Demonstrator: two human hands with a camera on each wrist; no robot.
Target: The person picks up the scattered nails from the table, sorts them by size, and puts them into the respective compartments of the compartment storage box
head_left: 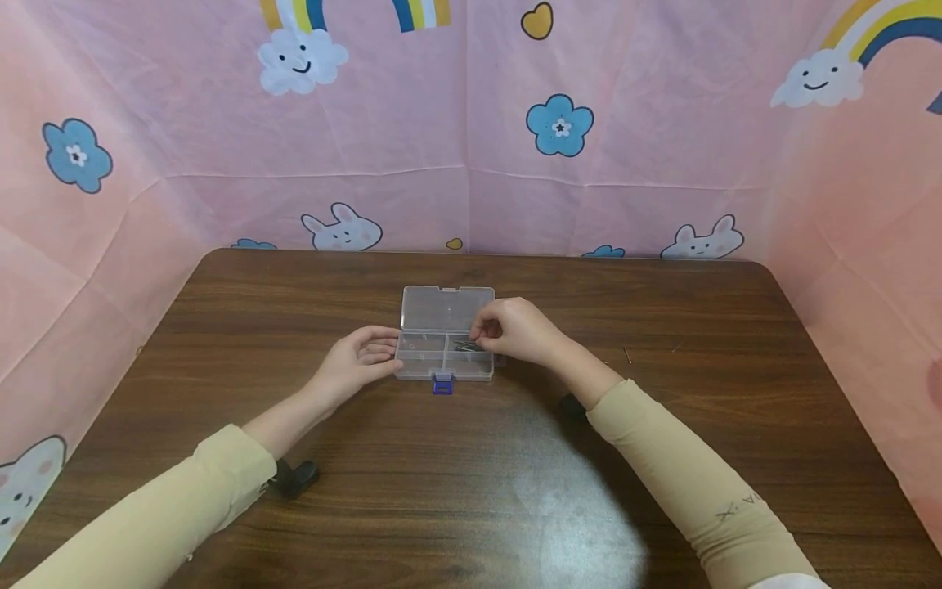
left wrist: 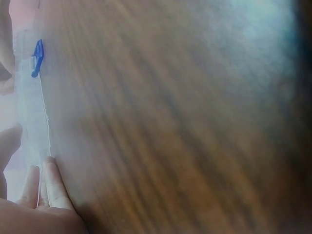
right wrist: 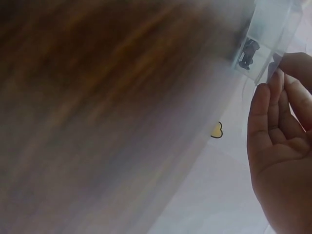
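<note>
A clear plastic compartment box stands with its lid raised at the back and a blue latch in front. Along its left end rests my left hand, thumb near the front corner; its extended fingers touch the box edge in the left wrist view. Small grey metal pieces lie in the back right compartment. Right over that compartment is my right hand, its thumb and forefinger tips brought together. Whether something small sits between those fingertips cannot be made out. The right wrist view shows dark pieces through the box.
On the brown wooden table, a thin nail-like piece lies right of the box, with a fainter thin piece beyond it. A black device is under the left wrist. Pink patterned cloth hangs around the table.
</note>
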